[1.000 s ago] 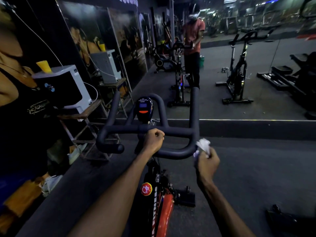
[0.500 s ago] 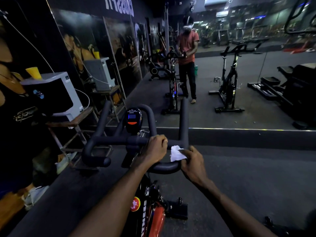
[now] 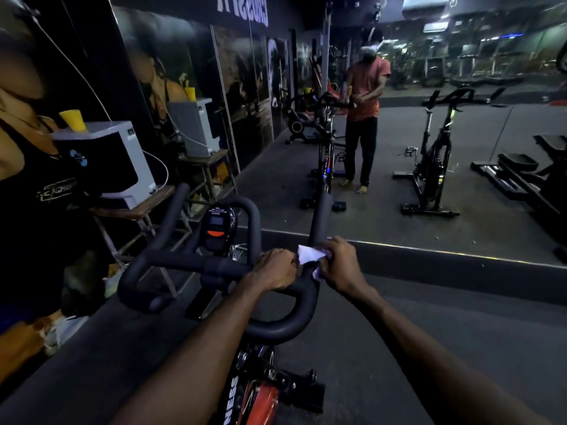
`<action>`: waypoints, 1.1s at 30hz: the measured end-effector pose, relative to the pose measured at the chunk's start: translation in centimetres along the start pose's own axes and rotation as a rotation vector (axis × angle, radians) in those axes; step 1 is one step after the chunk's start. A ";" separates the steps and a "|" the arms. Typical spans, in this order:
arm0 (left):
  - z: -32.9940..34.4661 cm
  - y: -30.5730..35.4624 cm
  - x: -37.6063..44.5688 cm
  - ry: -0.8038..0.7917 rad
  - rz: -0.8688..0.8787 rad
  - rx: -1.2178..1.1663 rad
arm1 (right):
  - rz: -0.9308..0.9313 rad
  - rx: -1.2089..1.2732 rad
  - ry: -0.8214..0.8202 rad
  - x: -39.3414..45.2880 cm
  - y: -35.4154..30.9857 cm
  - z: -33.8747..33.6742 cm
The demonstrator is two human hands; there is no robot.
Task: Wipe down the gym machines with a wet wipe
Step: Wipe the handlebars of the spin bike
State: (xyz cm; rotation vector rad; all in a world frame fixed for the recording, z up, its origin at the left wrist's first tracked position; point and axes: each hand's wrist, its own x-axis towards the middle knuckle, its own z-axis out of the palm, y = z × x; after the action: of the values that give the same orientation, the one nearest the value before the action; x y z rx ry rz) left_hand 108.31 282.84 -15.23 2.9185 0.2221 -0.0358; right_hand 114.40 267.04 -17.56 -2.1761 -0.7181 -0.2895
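Right hand [image 3: 342, 265] presses crumpled white wipe [image 3: 310, 255] onto matte curved handlebar [image 3: 276, 328].

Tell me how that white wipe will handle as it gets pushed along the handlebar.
The wet wipe is crumpled and bunched in the right hand, so it is probably floppy and will mould round the handlebar. It looks thin and light, likely to bunch or fold over unless pressed flat.
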 end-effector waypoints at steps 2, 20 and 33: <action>0.0 0.7 0.4 -0.052 -0.046 -0.013 | -0.030 0.003 -0.029 0.5 0.8 -0.2; 2.5 1.2 4.6 -0.005 -0.361 -0.182 | -0.330 -0.021 -0.181 8.1 2.9 -2.5; 2.2 2.3 3.9 0.038 -0.462 -0.065 | -0.516 -0.151 -0.170 9.6 3.3 -2.2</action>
State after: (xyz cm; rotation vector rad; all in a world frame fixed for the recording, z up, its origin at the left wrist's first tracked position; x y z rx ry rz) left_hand 112.49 280.71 -17.01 2.7393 0.8786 -0.0446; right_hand 124.22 267.47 -14.12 -2.1421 -1.3949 -0.4359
